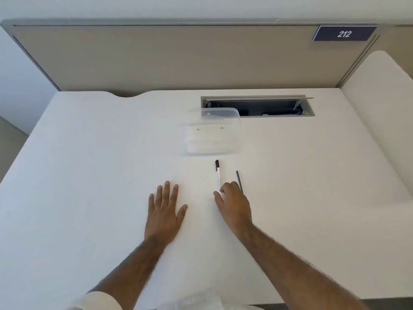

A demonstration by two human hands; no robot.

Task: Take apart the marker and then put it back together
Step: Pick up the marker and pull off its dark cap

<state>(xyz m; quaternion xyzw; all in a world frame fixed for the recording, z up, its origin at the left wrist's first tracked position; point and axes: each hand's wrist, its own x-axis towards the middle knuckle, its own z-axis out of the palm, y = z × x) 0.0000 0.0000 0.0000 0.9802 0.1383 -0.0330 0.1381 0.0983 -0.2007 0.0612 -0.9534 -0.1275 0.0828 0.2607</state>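
A slim white marker (218, 174) with a black cap lies on the white desk (89, 164), cap pointing away from me. To its right lies a thin dark rod (238, 179), partly hidden under my right hand. My right hand (233, 204) rests over the marker's near end, fingers curled and touching it; whether it grips the marker is unclear. My left hand (166, 209) lies flat on the desk, fingers spread, holding nothing.
A clear plastic box (213, 139) with its lid leaning behind it sits just beyond the marker. Behind that is an open cable hatch (268, 107) in the desk. A beige partition (178, 59) with a "212" sign closes the far side.
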